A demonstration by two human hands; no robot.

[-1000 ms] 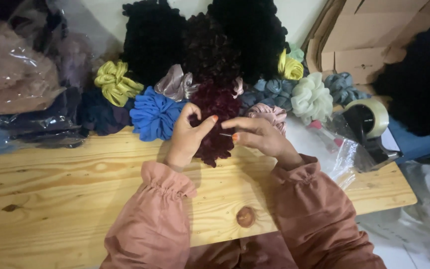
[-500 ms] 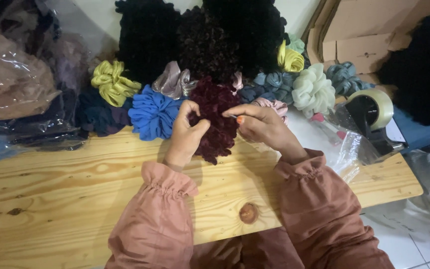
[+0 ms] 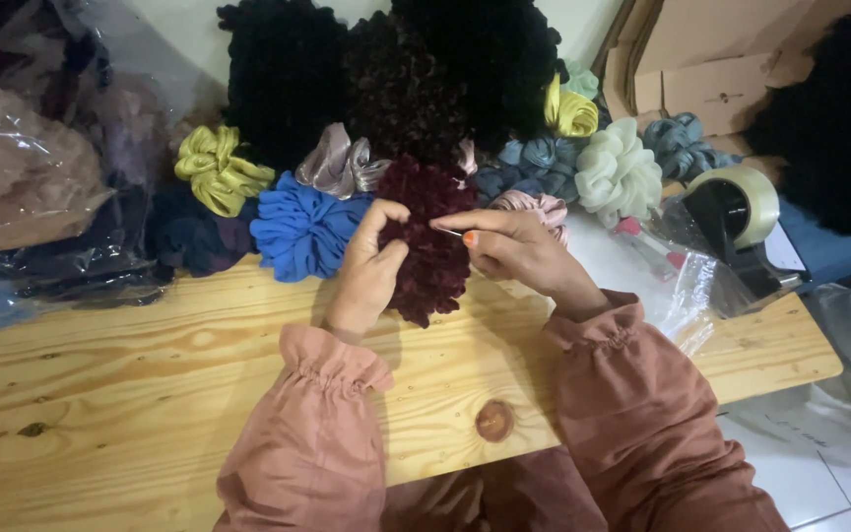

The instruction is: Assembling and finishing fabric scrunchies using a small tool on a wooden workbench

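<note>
Velvety maroon scrunchie (image 3: 432,246), ruffled, pinched between both hands (image 3: 445,261).

Pine table (image 3: 130,394) w/ scrunchie pile (image 3: 425,167), tape dispenser (image 3: 741,212), plastic bags (image 3: 41,187).

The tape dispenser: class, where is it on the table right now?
In the head view, the tape dispenser sits at the wooden table's far right edge, beyond the right hand, beside the pale green scrunchie.

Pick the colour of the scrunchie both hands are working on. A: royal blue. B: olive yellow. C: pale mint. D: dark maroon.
D: the left hand and right hand both grip the dark maroon scrunchie; the blue scrunchie lies untouched beside it on the wooden table.
</note>
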